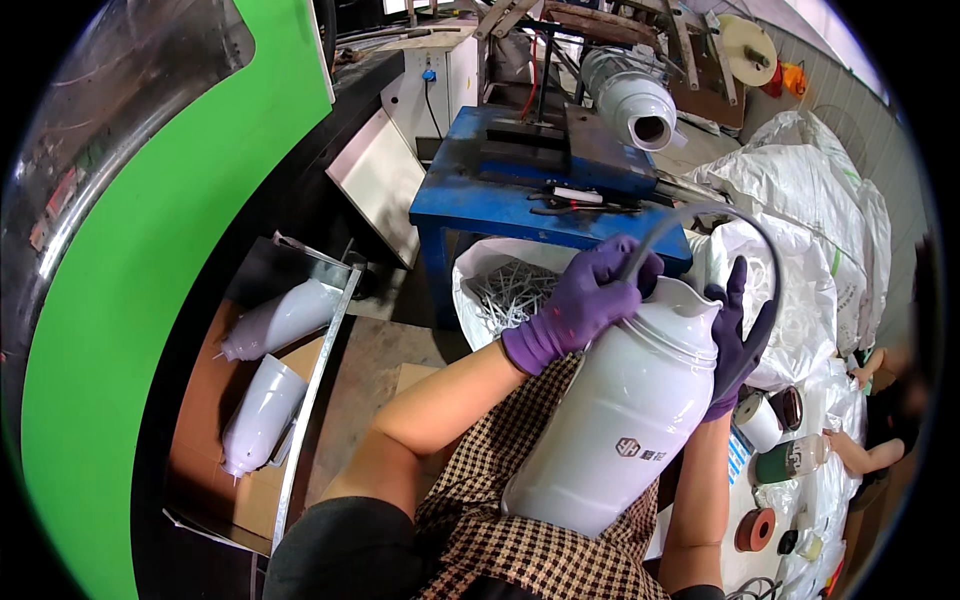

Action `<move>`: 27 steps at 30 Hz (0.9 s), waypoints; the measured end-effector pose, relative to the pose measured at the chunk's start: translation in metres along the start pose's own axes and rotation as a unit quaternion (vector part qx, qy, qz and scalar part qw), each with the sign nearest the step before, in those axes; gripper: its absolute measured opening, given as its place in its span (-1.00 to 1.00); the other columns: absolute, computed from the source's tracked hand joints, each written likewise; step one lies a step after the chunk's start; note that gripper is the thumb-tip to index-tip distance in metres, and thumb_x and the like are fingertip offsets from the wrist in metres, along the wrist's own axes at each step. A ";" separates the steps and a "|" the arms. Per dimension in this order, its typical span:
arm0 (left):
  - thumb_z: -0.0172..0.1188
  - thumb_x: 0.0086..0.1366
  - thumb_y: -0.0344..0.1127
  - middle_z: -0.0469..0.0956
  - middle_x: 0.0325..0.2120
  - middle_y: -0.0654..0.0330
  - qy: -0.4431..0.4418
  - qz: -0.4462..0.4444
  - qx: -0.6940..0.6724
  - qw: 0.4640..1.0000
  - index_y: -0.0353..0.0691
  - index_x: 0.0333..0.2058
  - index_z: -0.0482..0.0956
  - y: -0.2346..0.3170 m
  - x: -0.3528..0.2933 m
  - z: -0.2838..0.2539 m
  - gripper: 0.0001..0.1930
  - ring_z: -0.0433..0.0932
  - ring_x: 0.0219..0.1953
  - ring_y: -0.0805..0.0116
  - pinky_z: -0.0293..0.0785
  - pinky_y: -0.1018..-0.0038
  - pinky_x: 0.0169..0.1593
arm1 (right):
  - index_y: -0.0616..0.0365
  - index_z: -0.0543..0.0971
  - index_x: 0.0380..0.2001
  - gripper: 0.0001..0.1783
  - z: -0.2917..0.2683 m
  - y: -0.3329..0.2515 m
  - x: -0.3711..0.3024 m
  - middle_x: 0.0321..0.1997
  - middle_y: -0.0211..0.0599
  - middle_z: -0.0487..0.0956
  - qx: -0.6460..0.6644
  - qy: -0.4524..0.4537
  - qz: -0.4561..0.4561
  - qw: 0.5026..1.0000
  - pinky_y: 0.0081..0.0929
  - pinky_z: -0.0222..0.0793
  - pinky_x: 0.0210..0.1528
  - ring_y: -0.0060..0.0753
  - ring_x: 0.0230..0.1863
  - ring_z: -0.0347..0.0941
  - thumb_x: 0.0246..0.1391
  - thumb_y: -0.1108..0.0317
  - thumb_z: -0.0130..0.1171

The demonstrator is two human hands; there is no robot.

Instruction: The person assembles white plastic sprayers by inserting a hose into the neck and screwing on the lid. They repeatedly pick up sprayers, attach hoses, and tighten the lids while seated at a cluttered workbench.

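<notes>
A glossy white jug-shaped plastic shell [625, 420] with a spout at its top leans against my checked apron [480, 455]. My left hand [600, 295], in a purple glove, is closed at its upper left edge and grips one end of a bendy grey strip [735, 212]. The strip arches above the shell and comes down by my right hand [738, 335]. That hand, gloved too, lies along the shell's right side with its fingers stretched out and apart. Its palm is partly hidden, so I cannot tell whether it touches the strip.
Two similar shells [265, 415] lie in a box [190, 440] at left. Ahead stands a blue workbench [450, 190] with pliers [570, 208]. Below it, a white sack [470, 265] holds thin offcuts. At right, a person's hands [850, 453] are near a jar [790, 460] and tape roll [755, 530].
</notes>
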State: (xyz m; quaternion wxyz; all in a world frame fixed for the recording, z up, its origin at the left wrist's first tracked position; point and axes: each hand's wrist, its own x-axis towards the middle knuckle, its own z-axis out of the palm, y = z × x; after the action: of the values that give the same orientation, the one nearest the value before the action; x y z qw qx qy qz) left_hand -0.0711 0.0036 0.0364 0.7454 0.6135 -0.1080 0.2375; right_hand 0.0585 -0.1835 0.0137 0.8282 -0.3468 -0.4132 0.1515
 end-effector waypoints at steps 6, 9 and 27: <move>0.29 0.05 -0.14 0.54 -0.24 0.25 -0.157 0.495 0.369 0.771 -0.09 -0.60 0.53 0.036 -0.006 0.022 -0.79 0.49 -0.11 0.12 0.30 0.05 0.17 | 0.11 0.12 0.49 0.15 0.024 -0.017 0.000 0.39 -0.03 0.35 0.077 -0.079 0.210 0.971 -0.10 0.14 0.47 -0.04 0.40 0.28 -0.08 -0.12 0.39; 0.31 0.06 -0.02 0.55 -0.22 0.25 -0.210 0.518 0.285 0.779 -0.04 -0.65 0.50 0.029 -0.004 0.023 -0.70 0.48 -0.10 0.09 0.28 -0.02 0.19 | 0.13 0.12 0.48 0.19 0.032 -0.029 0.006 0.36 -0.05 0.39 0.156 -0.076 0.289 0.942 -0.14 0.22 0.44 -0.02 0.34 0.37 -0.18 0.12 0.54; -0.28 0.48 0.31 0.42 0.24 -0.20 -0.142 -0.215 -0.250 0.933 -0.58 0.26 0.33 0.010 0.029 -0.012 -0.11 0.45 0.25 0.02 0.27 0.22 0.39 | 0.24 0.47 0.21 -0.52 0.027 -0.044 -0.007 -0.27 -0.41 0.57 -0.091 -0.007 0.131 0.987 -0.56 0.39 -0.20 -0.61 -0.32 0.45 0.32 0.22 0.14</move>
State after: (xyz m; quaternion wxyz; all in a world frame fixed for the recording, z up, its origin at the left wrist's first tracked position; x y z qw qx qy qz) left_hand -0.0523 0.0232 0.0555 0.8848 0.4429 -0.1347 -0.0526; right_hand 0.0315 -0.2066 0.0516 0.7636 -0.4702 -0.3824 0.2227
